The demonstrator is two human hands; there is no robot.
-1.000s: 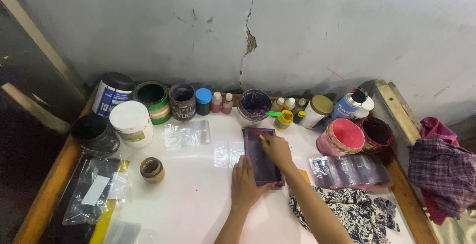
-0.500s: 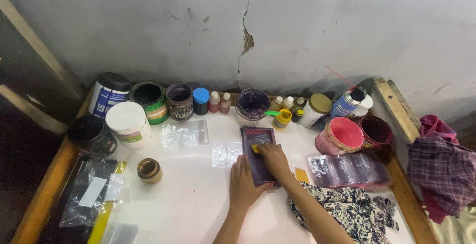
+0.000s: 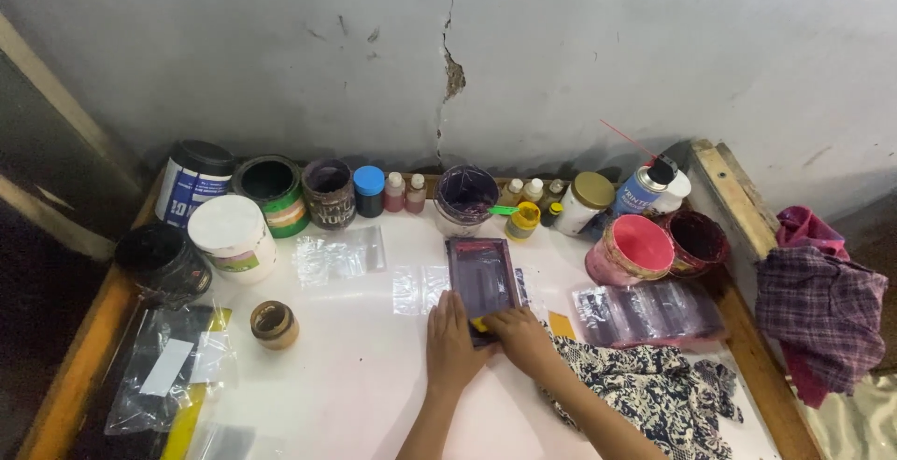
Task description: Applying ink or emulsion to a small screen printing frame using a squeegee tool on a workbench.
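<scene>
Tubs along the wall, left to right: a blue-and-white tin (image 3: 192, 180), a white tub (image 3: 234, 238) in front of it, a green can (image 3: 271, 191), a blue-capped bottle (image 3: 369, 189), a purple-stained pot (image 3: 465, 198), a pink-lidded tub (image 3: 631, 247) and a dark red pot (image 3: 696, 240); a small brown jar (image 3: 275, 324) stands alone on the white table (image 3: 355, 385), with clear plastic sleeves (image 3: 341, 254) just beyond it.

We note our left hand (image 3: 452, 348) lying flat at the near left corner of the small framed screen (image 3: 482, 278); fingers together, pressing down on the frame's near edge rather than pinching it. Our right hand (image 3: 519, 337) sits just beside it at the near right corner; fingers curled close around something yellow under them; we cannot tell what it is, nor how firmly it is gripped.

The screen lies flat at mid-table, its purple-stained mesh up; its long axis runs away from us toward the wall, so it extends straight ahead of both sets of fingertips; both hands touch its near end, neither plainly closer.

Patterned cloth (image 3: 654, 390) lies under the right forearm; a checked rag (image 3: 820, 306) hangs at the far right.
</scene>
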